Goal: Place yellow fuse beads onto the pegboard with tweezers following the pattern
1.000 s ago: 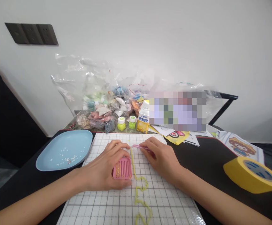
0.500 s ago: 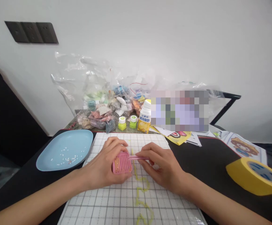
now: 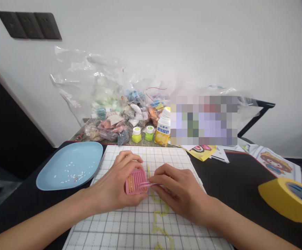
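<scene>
My left hand (image 3: pixel 126 180) is wrapped round a small pink grooved bead tray (image 3: pixel 134 181), holding it tilted toward me. Yellow-orange beads line some of its grooves, mostly on the left side. In my right hand (image 3: pixel 178 189) I pinch pink tweezers (image 3: pixel 151 184), whose tips lie over the lower right grooves of the tray. Whether a bead is between the tips is too small to tell. Beneath both hands is a white gridded board (image 3: pixel 114 222), with a wavy line of yellow-green beads (image 3: pixel 164 231) running down it.
A light blue plate (image 3: pixel 47 166) with scattered white beads lies at the left. Behind the board stand two small bead jars (image 3: pixel 136 136), a white-and-yellow bottle (image 3: pixel 163 128) and bagged beads (image 3: pixel 111 125). Yellow tape (image 3: pixel 276 199) and a cartoon drawing (image 3: pixel 276 163) are at the right.
The tweezers in my right hand have moved down and left, from the tray's upper right edge to over its grooves. My left hand keeps its hold on the tray. The camera view has shifted slightly.
</scene>
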Available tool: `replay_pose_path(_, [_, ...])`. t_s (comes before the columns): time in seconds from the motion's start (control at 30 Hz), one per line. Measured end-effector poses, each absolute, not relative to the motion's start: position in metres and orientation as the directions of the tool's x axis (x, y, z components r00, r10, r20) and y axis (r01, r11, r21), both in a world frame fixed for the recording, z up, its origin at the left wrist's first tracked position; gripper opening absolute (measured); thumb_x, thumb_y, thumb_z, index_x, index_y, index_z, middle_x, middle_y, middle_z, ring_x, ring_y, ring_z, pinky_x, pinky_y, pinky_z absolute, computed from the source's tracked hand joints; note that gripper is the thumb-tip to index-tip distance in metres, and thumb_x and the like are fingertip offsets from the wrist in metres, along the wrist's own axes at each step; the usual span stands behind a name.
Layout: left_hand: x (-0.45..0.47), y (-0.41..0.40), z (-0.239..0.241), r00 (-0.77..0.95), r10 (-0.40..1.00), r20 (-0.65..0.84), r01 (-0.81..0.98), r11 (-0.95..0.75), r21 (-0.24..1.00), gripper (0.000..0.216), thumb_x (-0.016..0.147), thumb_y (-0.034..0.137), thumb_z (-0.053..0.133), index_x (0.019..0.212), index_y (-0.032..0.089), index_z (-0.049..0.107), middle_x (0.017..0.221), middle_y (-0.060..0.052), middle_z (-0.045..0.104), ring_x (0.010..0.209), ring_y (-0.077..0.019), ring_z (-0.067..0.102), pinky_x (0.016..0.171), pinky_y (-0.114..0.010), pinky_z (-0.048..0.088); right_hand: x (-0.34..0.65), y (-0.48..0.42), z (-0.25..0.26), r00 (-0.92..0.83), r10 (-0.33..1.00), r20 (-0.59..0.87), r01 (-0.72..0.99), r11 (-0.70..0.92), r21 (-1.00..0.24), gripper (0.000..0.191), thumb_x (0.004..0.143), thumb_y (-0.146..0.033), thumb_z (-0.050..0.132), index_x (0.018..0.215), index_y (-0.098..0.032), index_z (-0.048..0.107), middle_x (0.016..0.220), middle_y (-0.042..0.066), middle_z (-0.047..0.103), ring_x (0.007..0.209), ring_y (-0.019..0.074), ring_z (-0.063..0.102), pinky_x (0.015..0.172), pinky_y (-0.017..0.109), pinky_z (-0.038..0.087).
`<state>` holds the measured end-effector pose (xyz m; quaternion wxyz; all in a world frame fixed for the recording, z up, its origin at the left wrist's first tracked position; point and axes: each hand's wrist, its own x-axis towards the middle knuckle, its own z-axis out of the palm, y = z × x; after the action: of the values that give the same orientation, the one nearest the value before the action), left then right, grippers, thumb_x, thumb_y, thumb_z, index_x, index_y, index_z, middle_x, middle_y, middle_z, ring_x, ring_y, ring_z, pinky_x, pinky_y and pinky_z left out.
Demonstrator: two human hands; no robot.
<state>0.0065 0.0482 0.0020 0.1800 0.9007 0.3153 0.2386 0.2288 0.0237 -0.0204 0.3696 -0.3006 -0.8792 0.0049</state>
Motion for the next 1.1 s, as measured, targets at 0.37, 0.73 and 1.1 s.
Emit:
replay_pose_path(0.37, [0.006, 0.048, -0.001, 0.677, 0.653, 0.34, 0.456, -0.735, 0.502, 0.039, 0.072, 0.025, 0.075, 0.103, 0.022, 0.052, 0.114, -0.008, 0.052, 0.114, -0.0305, 0.039, 0.096, -0.05, 0.042, 0.229, 0.026, -0.018, -0.446, 0.563, 0.695, 0.548, 0.786, -0.285, 0.013, 0.095, -0.02, 0.051, 0.098, -0.018, 0.063, 0.083, 0.003, 0.064, 0.057, 0.0078, 0.055, 0.048, 0.02, 0.042])
replay_pose_path(0.73, [0.006, 0.048, 0.008, 0.722, 0.662, 0.199, 0.478, -0.686, 0.548, 0.042, 0.071, 0.025, 0.077, 0.103, 0.02, 0.051, 0.119, -0.01, 0.05, 0.12, -0.0304, 0.036, 0.1, -0.048, 0.042, 0.234, 0.042, -0.027, -0.257, 0.696, 0.671, 0.747, 0.583, -0.319, 0.015, 0.093, -0.023, 0.052, 0.09, -0.018, 0.066, 0.078, 0.002, 0.064, 0.05, 0.007, 0.051, 0.048, 0.02, 0.042])
replay_pose_path(1.1, [0.005, 0.049, 0.005, 0.75, 0.646, 0.145, 0.514, -0.706, 0.487, 0.049, 0.07, 0.027, 0.076, 0.11, 0.02, 0.049, 0.128, -0.011, 0.049, 0.129, -0.0326, 0.031, 0.104, -0.049, 0.04, 0.234, 0.041, -0.025, -0.287, 0.712, 0.641, 0.757, 0.578, -0.303, 0.019, 0.094, -0.023, 0.049, 0.089, -0.018, 0.066, 0.078, 0.003, 0.065, 0.05, 0.007, 0.054, 0.045, 0.019, 0.04])
